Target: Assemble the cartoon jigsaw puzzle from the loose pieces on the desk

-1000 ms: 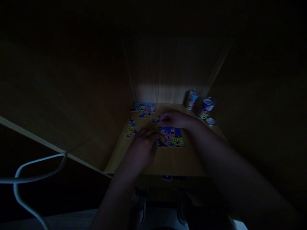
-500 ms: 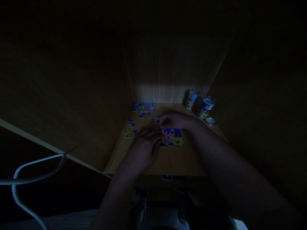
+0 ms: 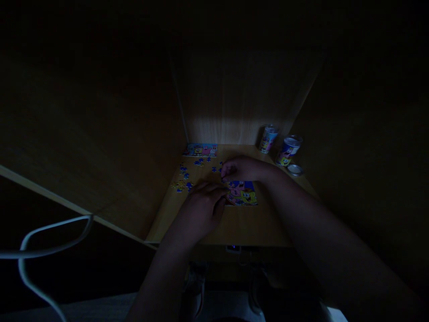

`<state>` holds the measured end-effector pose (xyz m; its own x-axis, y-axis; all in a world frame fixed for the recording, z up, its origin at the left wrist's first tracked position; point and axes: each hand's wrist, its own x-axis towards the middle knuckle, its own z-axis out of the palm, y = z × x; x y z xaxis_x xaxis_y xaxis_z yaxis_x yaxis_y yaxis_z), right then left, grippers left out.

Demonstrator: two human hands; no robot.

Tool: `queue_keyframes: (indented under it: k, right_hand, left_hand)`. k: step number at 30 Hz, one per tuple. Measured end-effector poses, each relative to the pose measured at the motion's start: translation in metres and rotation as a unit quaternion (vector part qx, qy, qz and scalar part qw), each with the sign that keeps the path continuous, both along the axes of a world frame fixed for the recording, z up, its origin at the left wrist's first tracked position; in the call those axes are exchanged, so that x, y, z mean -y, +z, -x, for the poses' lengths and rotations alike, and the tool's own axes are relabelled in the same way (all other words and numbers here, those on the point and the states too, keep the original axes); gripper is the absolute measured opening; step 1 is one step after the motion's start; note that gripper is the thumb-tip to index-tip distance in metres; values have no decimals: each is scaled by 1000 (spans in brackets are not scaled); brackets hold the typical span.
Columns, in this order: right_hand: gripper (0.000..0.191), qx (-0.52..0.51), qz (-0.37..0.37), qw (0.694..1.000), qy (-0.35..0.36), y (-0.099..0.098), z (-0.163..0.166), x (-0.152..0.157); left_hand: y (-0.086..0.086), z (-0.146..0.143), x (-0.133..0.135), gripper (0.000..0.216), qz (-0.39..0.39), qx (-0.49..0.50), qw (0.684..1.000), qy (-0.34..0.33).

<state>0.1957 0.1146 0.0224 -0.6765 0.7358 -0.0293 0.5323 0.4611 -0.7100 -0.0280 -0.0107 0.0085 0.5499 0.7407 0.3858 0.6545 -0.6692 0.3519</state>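
A partly joined jigsaw puzzle (image 3: 241,194) with pink and yellow cartoon figures on blue lies on the wooden desk. My left hand (image 3: 205,206) rests over its left edge, index finger and thumb bent against that edge. At the puzzle's top left corner, my right hand (image 3: 241,168) is curled in a pinch on what looks like a small jigsaw piece, mostly hidden by the fingers. Loose blue pieces (image 3: 183,170) and a heap of yellowish pieces (image 3: 180,184) lie left of my hands. Dim light blurs fine detail.
A cartoon picture card (image 3: 200,150) lies at the back left. Two printed cans (image 3: 268,139) (image 3: 288,151) stand at the back right, with a round lid (image 3: 295,169) before them. Wooden panels enclose the desk (image 3: 244,226). A white cable (image 3: 36,255) hangs at the lower left.
My right hand has shifted very slightly left at the puzzle's top left corner. My left hand stays on the puzzle's left edge, and the loose pieces look unchanged.
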Motion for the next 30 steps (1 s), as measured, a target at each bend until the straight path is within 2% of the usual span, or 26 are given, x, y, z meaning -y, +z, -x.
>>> queue_keyframes:
  k: [15, 18, 23, 26, 30]
  right_hand:
    - [10, 9, 1, 1000, -5, 0, 1, 1]
    - [14, 15, -34, 999, -10, 0, 0, -2]
    - [21, 20, -127, 988, -82, -1, -3, -9]
    - [18, 14, -111, 992, -62, -1, -4, -8]
    - [9, -10, -55, 998, -19, 1, -1, -2]
  left_hand:
    - [-1, 0, 0, 28, 0, 12, 1000, -4]
    - [0, 0, 0, 28, 0, 10, 1000, -5]
    - [1, 0, 1, 29, -3, 11, 1000, -4]
    - [0, 0, 1, 28, -2, 11, 1000, -5]
    - [-1, 1, 1, 28, 0, 11, 1000, -5]
